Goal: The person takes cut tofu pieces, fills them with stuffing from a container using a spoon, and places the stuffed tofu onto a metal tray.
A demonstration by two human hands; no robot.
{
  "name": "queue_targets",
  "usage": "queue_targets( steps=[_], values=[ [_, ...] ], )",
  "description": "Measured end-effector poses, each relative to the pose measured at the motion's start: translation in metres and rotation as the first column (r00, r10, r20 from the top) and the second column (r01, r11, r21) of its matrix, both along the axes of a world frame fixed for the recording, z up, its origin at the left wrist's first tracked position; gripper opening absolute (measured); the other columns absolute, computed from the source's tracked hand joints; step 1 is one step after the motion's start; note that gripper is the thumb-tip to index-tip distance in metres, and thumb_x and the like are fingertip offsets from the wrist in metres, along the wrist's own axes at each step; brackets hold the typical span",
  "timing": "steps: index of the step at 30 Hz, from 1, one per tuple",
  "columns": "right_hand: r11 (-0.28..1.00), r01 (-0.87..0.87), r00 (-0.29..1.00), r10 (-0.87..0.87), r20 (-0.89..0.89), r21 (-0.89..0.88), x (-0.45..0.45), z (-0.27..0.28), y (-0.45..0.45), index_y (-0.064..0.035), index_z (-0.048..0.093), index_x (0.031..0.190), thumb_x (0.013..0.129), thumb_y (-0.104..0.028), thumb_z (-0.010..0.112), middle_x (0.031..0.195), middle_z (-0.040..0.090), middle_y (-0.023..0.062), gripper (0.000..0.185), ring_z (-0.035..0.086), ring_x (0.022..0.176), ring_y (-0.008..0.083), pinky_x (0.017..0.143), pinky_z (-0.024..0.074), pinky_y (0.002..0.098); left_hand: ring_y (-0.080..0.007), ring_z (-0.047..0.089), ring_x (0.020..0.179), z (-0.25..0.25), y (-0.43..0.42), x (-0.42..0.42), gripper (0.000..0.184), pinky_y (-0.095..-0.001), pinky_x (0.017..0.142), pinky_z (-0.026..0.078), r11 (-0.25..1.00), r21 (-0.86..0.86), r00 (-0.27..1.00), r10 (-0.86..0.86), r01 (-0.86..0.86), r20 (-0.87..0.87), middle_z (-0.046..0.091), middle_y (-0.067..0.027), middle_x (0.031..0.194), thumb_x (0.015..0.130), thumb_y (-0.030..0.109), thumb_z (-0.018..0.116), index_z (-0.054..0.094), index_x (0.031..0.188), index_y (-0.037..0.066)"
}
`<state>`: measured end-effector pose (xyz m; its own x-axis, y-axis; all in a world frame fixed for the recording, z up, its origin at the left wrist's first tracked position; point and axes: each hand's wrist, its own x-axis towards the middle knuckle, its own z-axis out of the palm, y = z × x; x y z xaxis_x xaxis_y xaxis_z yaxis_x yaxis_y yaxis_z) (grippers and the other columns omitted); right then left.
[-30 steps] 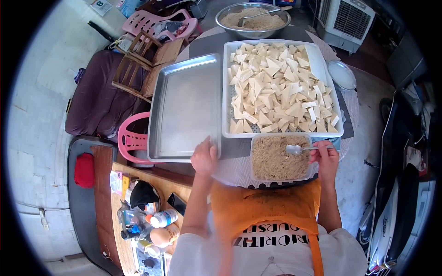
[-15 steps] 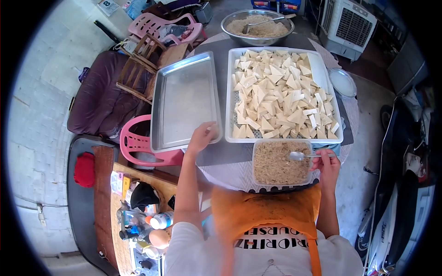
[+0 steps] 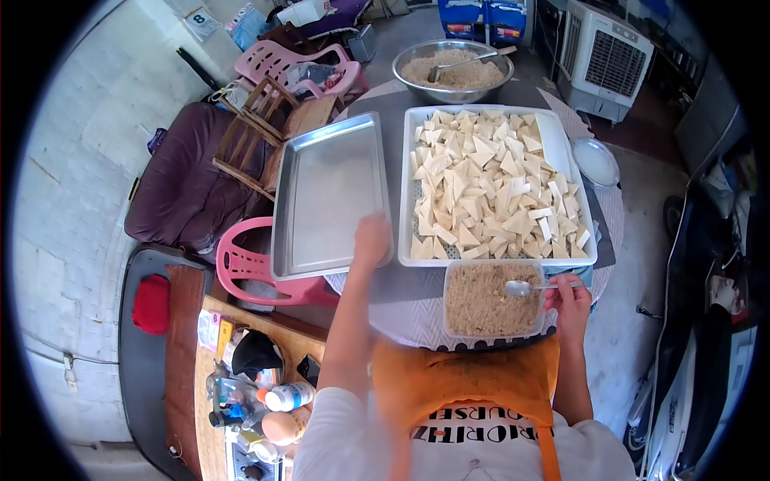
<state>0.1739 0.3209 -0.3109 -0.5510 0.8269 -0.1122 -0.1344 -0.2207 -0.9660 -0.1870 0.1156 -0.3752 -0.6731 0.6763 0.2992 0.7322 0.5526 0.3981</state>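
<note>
My right hand point(image 3: 569, 298) pinches the handle of a metal spoon point(image 3: 518, 287). The spoon's bowl is over a rectangular plastic container point(image 3: 447, 322) of brown crumbly filling point(image 3: 489, 309). At the right rim of a shallow metal tray point(image 3: 325, 204) is my left hand point(image 3: 372, 240); motion smears its fingers, so I cannot make out whether it holds anything. Beyond the container lies a white perforated tray point(image 3: 407, 192) heaped with pale triangular pieces point(image 3: 489, 184), some with whiter faces.
A steel bowl point(image 3: 401, 76) of similar brown filling, with a spoon in it, stands at the table's far end. A round lid point(image 3: 596, 163) is at right. Bottles point(image 3: 289, 396) crowd a wooden side table at lower left. A pink chair point(image 3: 241, 264) stands beside the metal tray.
My left hand has shifted slightly right along the metal tray's near right rim. The right hand still holds the spoon over the container. The whole view has tilted upward a little.
</note>
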Motion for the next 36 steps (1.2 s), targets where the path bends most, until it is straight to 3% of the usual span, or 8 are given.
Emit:
queue_targets(
  steps=[4,7,14,17,23,26,29,36],
  values=[
    [1.0,0.028,1.0,-0.028,0.006,0.002,0.0,-0.001,0.002,-0.0009,0.059,0.087,0.092,-0.017,0.053,0.065,0.06,0.0069,0.018,0.053,0.048,0.0099,0.044,0.0482,0.0242,-0.0402,0.053,0.093,-0.014,0.006,-0.002,0.028,-0.0497,0.08,0.04,0.998,0.066,1.0,0.011,-0.013,0.025,0.059,-0.0224,0.1,0.09,0.02,0.04,0.057,0.094,-0.001],
    [1.0,0.005,1.0,-0.005,-0.004,0.002,-0.004,-0.006,0.001,-0.0011,0.06,0.088,0.093,-0.017,0.052,0.065,0.06,0.0068,0.018,0.054,0.049,0.0094,0.044,0.0481,0.0236,-0.0428,0.053,0.097,-0.007,0.002,0.008,0.041,-0.0435,0.087,0.041,0.998,0.037,0.984,0.045,-0.052,0.171,0.059,-0.0266,0.102,0.092,0.026,0.04,0.053,0.12,-0.001],
    [0.998,-0.065,0.998,0.065,-0.023,-0.018,-0.02,0.001,-0.003,-0.0005,0.06,0.089,0.093,-0.018,0.052,0.067,0.06,0.0071,0.019,0.054,0.049,0.0102,0.044,0.0474,0.024,-0.0311,0.047,0.115,-0.009,-0.019,0.037,0.036,-0.0636,0.097,0.026,0.997,0.076,0.995,0.017,-0.024,0.098,0.056,-0.0131,0.116,0.091,0.029,0.042,0.055,0.115,0.005],
    [0.997,-0.072,0.997,0.071,-0.032,-0.01,-0.021,0.006,-0.004,-0.0004,0.06,0.089,0.093,-0.018,0.052,0.067,0.06,0.0072,0.019,0.053,0.049,0.0103,0.045,0.0475,0.0239,-0.0321,0.045,0.117,0.014,-0.014,0.039,0.038,-0.0532,0.102,0.026,0.996,-0.075,0.999,0.041,-0.042,-0.019,0.057,-0.0146,0.117,0.092,0.031,0.044,0.057,0.119,0.006],
    [0.999,-0.032,0.999,0.033,-0.035,0.023,-0.01,0.014,-0.007,-0.0005,0.06,0.089,0.093,-0.017,0.052,0.067,0.06,0.0073,0.019,0.053,0.05,0.0102,0.047,0.048,0.024,-0.0323,0.053,0.095,0.046,0.061,0.033,0.026,-0.0395,0.083,0.043,0.998,0.061,0.987,0.034,-0.024,-0.156,0.06,-0.0137,0.098,0.077,0.017,0.063,0.064,0.098,0.004],
    [0.998,0.001,1.0,0.0,-0.017,0.056,0.0,0.015,-0.009,-0.0011,0.06,0.088,0.093,-0.018,0.051,0.067,0.06,0.0073,0.019,0.053,0.049,0.0102,0.046,0.0482,0.0251,-0.0319,0.053,0.091,0.039,0.08,0.043,0.026,-0.0405,0.081,0.044,0.995,-0.07,0.99,0.063,-0.072,-0.123,0.06,-0.0124,0.092,0.073,0.016,0.064,0.062,0.095,0.002],
    [0.993,0.024,1.0,-0.025,0.006,0.119,0.009,0.015,-0.014,-0.0006,0.059,0.089,0.093,-0.015,0.051,0.068,0.061,0.0069,0.017,0.054,0.05,0.0097,0.048,0.0471,0.0226,-0.0328,0.054,0.089,0.034,0.08,0.057,0.028,-0.0418,0.077,0.044,0.995,0.096,0.971,0.042,-0.02,-0.234,0.06,-0.0133,0.089,0.071,0.014,0.065,0.059,0.095,0.001],
    [0.994,-0.022,1.0,0.022,0.0,0.108,0.002,0.008,-0.019,-0.0005,0.059,0.091,0.093,-0.011,0.051,0.069,0.061,0.0068,0.013,0.055,0.051,0.0088,0.049,0.0464,0.0212,-0.0381,0.053,0.085,0.026,0.065,0.071,0.031,-0.0441,0.077,0.044,0.969,0.245,0.995,-0.025,0.002,0.092,0.058,-0.0188,0.091,0.075,0.006,0.059,0.055,0.105,0.001]
  ],
)
